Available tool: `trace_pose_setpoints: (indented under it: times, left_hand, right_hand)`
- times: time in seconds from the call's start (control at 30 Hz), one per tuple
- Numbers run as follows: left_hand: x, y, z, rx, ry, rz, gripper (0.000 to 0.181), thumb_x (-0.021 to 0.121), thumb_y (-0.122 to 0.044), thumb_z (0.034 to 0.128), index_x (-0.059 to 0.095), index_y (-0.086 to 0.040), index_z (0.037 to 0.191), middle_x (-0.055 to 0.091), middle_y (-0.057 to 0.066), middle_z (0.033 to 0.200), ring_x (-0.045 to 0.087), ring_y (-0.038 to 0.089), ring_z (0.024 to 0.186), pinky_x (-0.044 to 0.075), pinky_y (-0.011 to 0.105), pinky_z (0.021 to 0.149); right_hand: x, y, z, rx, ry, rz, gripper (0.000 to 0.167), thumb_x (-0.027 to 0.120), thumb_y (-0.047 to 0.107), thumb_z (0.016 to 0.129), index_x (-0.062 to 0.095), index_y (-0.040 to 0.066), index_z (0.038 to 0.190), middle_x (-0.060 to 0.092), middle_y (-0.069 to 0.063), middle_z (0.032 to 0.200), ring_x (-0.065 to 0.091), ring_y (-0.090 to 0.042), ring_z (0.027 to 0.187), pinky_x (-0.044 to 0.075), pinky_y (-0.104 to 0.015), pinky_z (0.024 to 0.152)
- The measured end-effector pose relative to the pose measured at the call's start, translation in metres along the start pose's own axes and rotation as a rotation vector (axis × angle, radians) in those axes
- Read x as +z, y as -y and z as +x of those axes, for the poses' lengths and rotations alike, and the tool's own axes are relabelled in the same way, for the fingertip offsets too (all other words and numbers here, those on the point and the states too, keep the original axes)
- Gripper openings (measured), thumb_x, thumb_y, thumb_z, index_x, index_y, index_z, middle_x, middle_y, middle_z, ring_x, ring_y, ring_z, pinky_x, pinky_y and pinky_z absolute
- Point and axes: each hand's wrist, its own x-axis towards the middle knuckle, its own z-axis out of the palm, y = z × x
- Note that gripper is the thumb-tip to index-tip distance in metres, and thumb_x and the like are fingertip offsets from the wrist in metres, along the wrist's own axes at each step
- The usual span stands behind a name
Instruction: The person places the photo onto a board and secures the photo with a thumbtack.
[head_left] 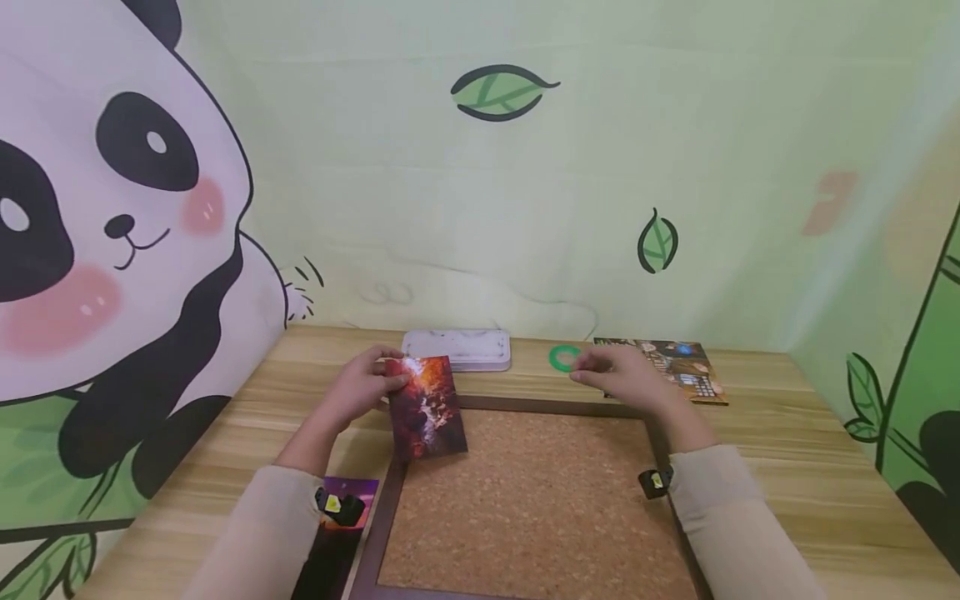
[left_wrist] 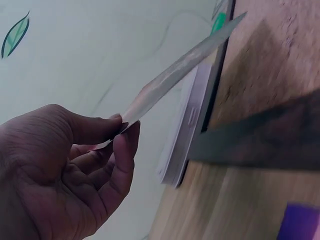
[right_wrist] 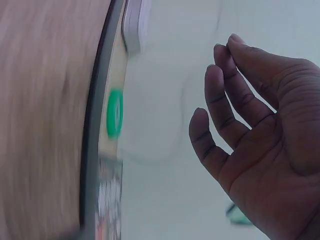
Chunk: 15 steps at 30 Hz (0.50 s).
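Presently, the left hand pinches a red-and-dark picture card by its upper left corner, thumb against fingers. The card is held tilted above the upper left corner of a framed cork board. The right hand is raised near a green ring, its thumb and index fingertips together and the other fingers loosely bent; whether anything thin is held between the tips cannot be determined. A white case lies behind the board, printed sheets lie at right rear, and a purple-and-dark card lies beside the frame's left edge.
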Motion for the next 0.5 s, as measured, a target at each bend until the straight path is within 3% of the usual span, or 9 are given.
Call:
trace_pose_setpoints:
  times: [0.23,0.4,0.5]
  left_hand:
    - [0.025,0.0,-0.003,-0.017,0.109,0.041,0.042,0.07,-0.01,0.0935,0.057,0.0,0.132,0.064,0.019,0.108,0.066,0.023,0.082,0.059,0.041,0.064]
    - [0.043,0.008,-0.01,0.032,0.206,0.09,0.041,0.069,-0.004,0.0927,0.059,0.002,0.132,0.067,0.015,0.1,0.066,0.021,0.074,0.058,0.038,0.06]
    - [0.051,0.012,-0.014,0.08,0.213,0.162,0.04,0.071,-0.002,0.0909,0.061,0.0,0.13,0.067,0.012,0.097,0.064,0.019,0.065,0.057,0.035,0.057]
  right_hand:
    - [0.047,0.03,0.033,-0.076,0.067,0.079,0.007,0.07,0.021,0.096,0.072,0.014,0.099,0.071,0.002,0.091,0.065,-0.015,0.089,0.052,-0.041,0.085]
    - [0.081,0.046,0.052,-0.101,0.115,0.147,0.008,0.071,0.018,0.095,0.073,0.011,0.099,0.072,0.003,0.092,0.066,-0.013,0.089,0.052,-0.037,0.086]
    - [0.1,0.055,0.061,-0.112,0.154,0.175,0.009,0.071,0.019,0.094,0.073,0.01,0.099,0.073,0.003,0.092,0.065,-0.012,0.088,0.052,-0.033,0.084]
